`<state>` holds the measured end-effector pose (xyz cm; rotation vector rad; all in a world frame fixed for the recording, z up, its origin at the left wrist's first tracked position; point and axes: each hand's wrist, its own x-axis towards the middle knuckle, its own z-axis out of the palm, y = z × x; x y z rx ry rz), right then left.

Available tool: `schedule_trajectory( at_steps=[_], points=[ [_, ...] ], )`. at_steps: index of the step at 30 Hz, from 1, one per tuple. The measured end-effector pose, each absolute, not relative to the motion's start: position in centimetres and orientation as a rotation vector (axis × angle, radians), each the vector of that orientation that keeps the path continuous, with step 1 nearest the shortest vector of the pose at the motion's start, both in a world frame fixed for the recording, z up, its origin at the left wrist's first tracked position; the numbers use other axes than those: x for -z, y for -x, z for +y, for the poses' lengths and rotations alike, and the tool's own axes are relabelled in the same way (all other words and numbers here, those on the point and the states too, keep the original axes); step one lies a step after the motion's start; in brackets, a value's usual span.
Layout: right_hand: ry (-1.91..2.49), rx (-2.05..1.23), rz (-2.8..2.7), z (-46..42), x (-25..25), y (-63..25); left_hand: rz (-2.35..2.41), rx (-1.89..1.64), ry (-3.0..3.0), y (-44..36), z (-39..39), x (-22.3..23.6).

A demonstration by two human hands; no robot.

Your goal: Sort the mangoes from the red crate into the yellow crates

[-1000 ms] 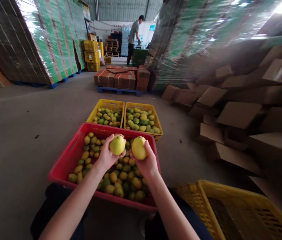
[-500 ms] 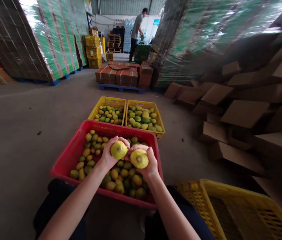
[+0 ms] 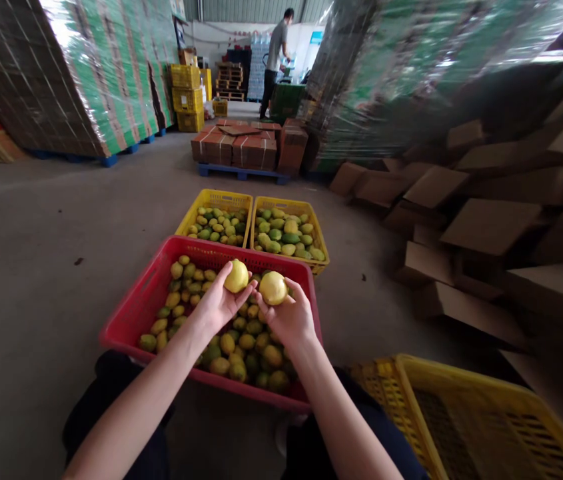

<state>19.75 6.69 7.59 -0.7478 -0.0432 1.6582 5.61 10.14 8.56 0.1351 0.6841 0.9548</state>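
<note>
And up they come: both lemons have rolled toward the fingertips since half a second ago, the stem nub on the right one turned out of view and the hands opening out beneath them. The left lemon (image 3: 236, 276) sits in the left hand (image 3: 218, 305), thumb along its near side, fingers reaching under it and across to the right. The right lemon (image 3: 273, 288) rests in the upturned right hand (image 3: 290, 319), cradled on the fingers with the thumb alongside. Fingertips almost meet in the middle, and both forearms stretch forward, angling inward over the red crate (image 3: 136, 300).

Below, that crate carries a broad spread of yellow and greenish fruit (image 3: 246, 341), scattered to the left, thicker toward the near side. Just beyond its far rim, two yellow crates side by side: the left yellow crate (image 3: 226, 197) with smaller-looking mixed fruit, the right yellow crate (image 3: 322, 248) showing plenty of green among the yellow. Down at the lower right, another yellow crate (image 3: 461, 393) shows its slotted wall. Farther out, strapped cartons (image 3: 254, 152) sit on a blue pallet (image 3: 241, 173), cardboard boxes (image 3: 491, 227) sprawl to the right, and a person (image 3: 276, 57) in grey stands at the back.
</note>
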Motion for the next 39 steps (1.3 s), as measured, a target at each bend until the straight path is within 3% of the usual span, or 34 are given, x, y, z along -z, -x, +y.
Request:
schedule_trajectory(
  at_steps=[5, 14, 16, 22, 26, 32, 39],
  points=[
    [0.870, -1.796, -0.091, 6.9, -7.1, -19.7, 0.733, -0.710, -0.152, -4.5, 10.2, -8.3],
    [0.949, -1.807, -0.177, 7.0, -6.7, -19.3, 0.785, -0.711, -0.154, -4.9, 10.2, -8.3],
    [1.017, -1.574, -0.353, 6.9, -6.8, -19.2, 0.874, -0.869, -0.299, -5.3, 10.1, -8.3],
    [1.262, -0.458, -1.123, 6.0, -7.6, -19.6, 0.943, -1.514, -1.215, -4.7, 10.3, -8.4],
    [1.307, -0.186, -1.246, 5.6, -7.5, -19.7, 0.862, -1.552, -1.635, -3.6, 10.3, -8.8],
    [1.148, -0.319, -1.239, 5.7, -7.0, -19.2, 0.963, -1.497, -1.861, -3.4, 9.9, -8.7],
    [0.906, -0.890, -0.957, 5.6, -8.3, -18.9, 0.711, -1.314, -1.098, -3.4, 10.3, -9.0]
  ],
)
